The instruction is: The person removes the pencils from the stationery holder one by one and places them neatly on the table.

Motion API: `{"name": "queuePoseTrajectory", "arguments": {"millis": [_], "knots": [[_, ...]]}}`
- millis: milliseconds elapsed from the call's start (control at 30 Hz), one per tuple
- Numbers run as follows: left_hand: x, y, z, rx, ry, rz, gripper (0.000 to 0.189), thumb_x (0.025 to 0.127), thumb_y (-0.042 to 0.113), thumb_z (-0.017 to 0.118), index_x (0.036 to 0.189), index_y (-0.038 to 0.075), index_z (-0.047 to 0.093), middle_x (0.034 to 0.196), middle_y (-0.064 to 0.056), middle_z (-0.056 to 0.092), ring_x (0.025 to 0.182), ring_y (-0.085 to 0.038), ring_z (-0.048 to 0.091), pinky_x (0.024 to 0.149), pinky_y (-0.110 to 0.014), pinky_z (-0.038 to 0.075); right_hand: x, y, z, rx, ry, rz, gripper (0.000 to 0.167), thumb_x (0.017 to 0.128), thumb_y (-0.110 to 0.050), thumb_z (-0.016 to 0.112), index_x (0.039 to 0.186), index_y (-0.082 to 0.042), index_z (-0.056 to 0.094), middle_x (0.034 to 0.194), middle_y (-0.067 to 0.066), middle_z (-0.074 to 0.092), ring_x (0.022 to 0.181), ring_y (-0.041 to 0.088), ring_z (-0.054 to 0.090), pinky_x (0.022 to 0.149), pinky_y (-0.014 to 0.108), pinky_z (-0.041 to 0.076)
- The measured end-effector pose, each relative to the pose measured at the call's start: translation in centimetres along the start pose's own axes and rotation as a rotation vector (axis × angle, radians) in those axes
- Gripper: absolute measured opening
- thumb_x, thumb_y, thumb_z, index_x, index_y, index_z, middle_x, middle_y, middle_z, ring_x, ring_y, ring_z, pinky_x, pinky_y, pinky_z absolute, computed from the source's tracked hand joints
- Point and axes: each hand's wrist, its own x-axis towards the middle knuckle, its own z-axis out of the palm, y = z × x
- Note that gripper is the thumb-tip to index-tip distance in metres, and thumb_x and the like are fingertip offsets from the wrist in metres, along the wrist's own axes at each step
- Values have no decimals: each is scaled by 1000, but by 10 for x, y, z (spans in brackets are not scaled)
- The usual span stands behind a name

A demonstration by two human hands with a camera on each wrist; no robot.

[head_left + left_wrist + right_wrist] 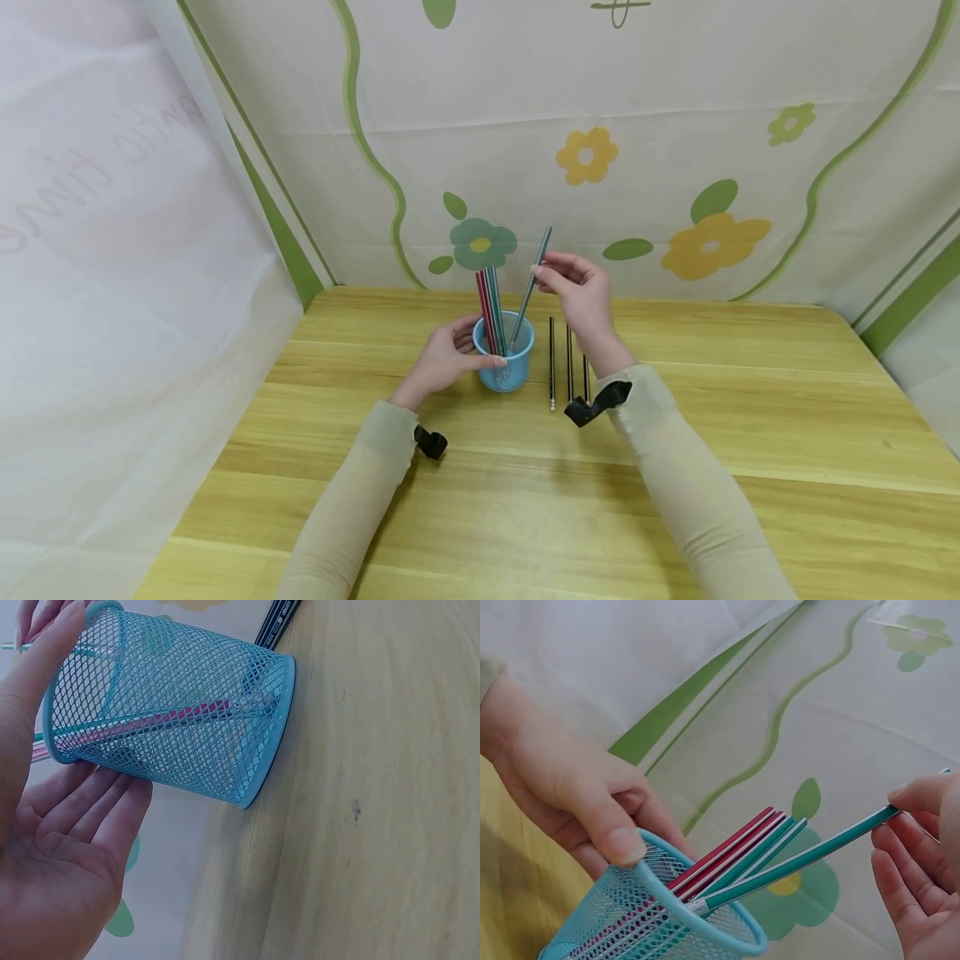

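A light blue mesh pencil cup (504, 375) stands on the wooden table, and my left hand (450, 357) holds it by the rim, thumb on the near side and fingers round the far side. Between the thumb and fingers of my right hand (581, 296) is a green pencil (817, 858), pinched near its upper end. Its silver eraser end is at the cup's mouth, inside the rim. Red pencils (724, 859) and other green pencils (492, 292) lean together inside the cup. The mesh lets their lower ends show in the left wrist view.
Three black pencils (552, 367) lie side by side on the table (495, 517), right of the cup and partly under my right forearm. Behind the table's far edge hangs a white cloth (525, 183) with printed flowers. Each wrist wears a black strap (600, 404).
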Motion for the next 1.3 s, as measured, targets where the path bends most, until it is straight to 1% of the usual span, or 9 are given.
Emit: {"name": "queuePoseTrajectory", "arguments": {"millis": [133,300,433,533,667,933,1033,1133,1300], "knots": [[0,0,0,1,1,4,80,79,19,91,148,8,52,137,-7,61,124,-21,59,106,-33,47,0,-7,-4,44,20,-17,27,89,-13,83,112,-1,74,98,9,73,82,21,71,79,31,61],[-1,0,0,2,1,5,80,79,19,91,148,8,51,136,-7,61,124,-21,59,106,-32,47,1,-14,-10,119,61,-34,27,88,-11,83,111,1,74,96,9,72,79,19,71,76,29,61],[-1,0,0,-7,-2,-1,81,80,18,91,149,7,50,137,-7,61,125,-21,59,106,-32,47,1,-21,-18,207,102,-26,26,87,-6,83,110,2,73,96,10,72,78,19,71,75,30,61],[-1,0,-1,-13,-7,-3,82,80,17,91,149,7,50,138,-8,61,125,-22,58,107,-33,46,0,-24,-24,249,129,-5,26,86,-5,83,109,2,73,96,11,72,78,20,71,76,30,61],[-2,0,-1,-11,-9,-1,82,79,18,92,149,7,50,137,-8,61,125,-22,59,106,-33,47,-1,-27,-32,260,146,-3,28,85,-6,84,110,2,73,96,11,72,78,20,70,75,29,61],[-3,1,-1,9,-3,2,81,79,18,92,148,7,51,135,-6,62,123,-20,60,105,-32,48,-4,-30,-46,267,154,-52,38,86,-5,83,117,11,67,94,11,72,77,19,69,75,30,61],[-4,2,-2,12,-4,0,82,79,18,92,149,7,51,136,-6,62,123,-21,60,105,-32,48,-5,-29,-53,261,162,-56,38,86,-4,83,117,11,68,94,11,72,77,19,70,74,30,61],[-4,3,-2,7,-7,1,82,79,19,92,149,7,50,135,-6,62,122,-21,60,105,-32,48,-6,-25,-59,244,166,-50,37,86,-4,83,117,11,68,94,11,73,77,19,70,73,29,61],[-4,2,-1,3,-10,7,81,79,19,92,148,6,51,135,-6,62,122,-21,60,104,-32,48,-9,-19,-71,236,161,-26,42,85,-5,84,119,13,66,95,11,74,76,19,71,73,28,61]]}}
